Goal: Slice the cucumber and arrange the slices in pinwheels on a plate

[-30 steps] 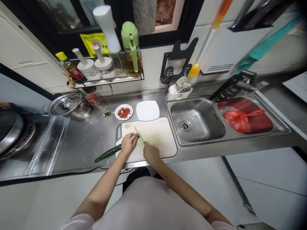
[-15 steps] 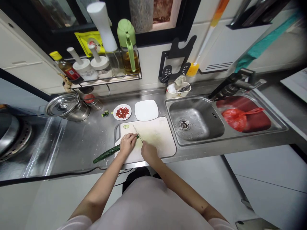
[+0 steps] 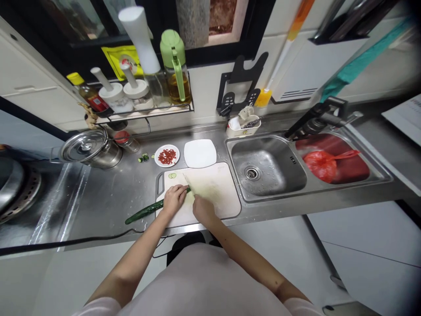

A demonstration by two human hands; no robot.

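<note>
A long dark green cucumber (image 3: 144, 212) lies slantwise, its right part on the white cutting board (image 3: 226, 193) and its left part over the steel counter. My left hand (image 3: 174, 199) is closed over the cucumber near its right end. In my right hand (image 3: 203, 210) is a knife (image 3: 189, 182), whose thin blade points up and left beside the cucumber's end. Pale cucumber slices (image 3: 172, 175) lie at the board's upper left. Behind the board are a plate of chopped red pieces (image 3: 167, 156) and a white square plate (image 3: 200, 153).
Small green cucumber bits (image 3: 143, 157) and a lidded steel pot (image 3: 92, 149) are at the left. The sink (image 3: 268, 166) is right of the board, with a red bag (image 3: 320, 166) in its second basin. A shelf (image 3: 151, 111) holds bottles and jars.
The view has shifted slightly. Both hands keep nearly the same place on the board, with the knife still at the cucumber's right end.
</note>
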